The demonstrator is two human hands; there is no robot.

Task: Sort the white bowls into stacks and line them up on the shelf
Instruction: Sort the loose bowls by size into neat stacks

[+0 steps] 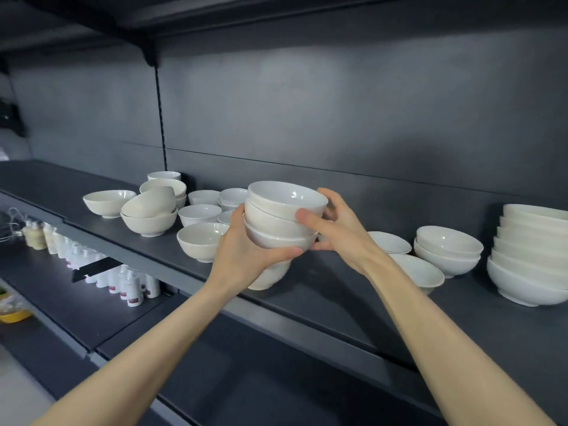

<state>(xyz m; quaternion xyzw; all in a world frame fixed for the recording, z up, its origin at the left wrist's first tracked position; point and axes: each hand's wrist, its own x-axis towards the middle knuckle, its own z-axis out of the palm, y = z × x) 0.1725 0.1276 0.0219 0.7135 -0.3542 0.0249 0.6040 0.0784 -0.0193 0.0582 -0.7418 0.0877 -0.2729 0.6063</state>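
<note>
A stack of three white bowls (281, 218) is held in the air above the dark shelf (322, 290). My left hand (246, 250) cups the stack from below and the left, thumb curled under the bottom bowl. My right hand (335, 226) grips it from the right, thumb pressed on the front of the middle bowl. Another white bowl (270, 276) sits on the shelf just under the stack, partly hidden by my left hand. Loose bowls (199, 215) crowd the shelf to the left. A tall bowl stack (531, 256) stands at the far right.
A two-bowl stack (447, 250) and single bowls (419, 272) sit right of my hands. A tilted bowl lies in a larger bowl (149, 210) at left. White bottles (123, 281) line the lower shelf. An upper shelf (215, 13) hangs overhead.
</note>
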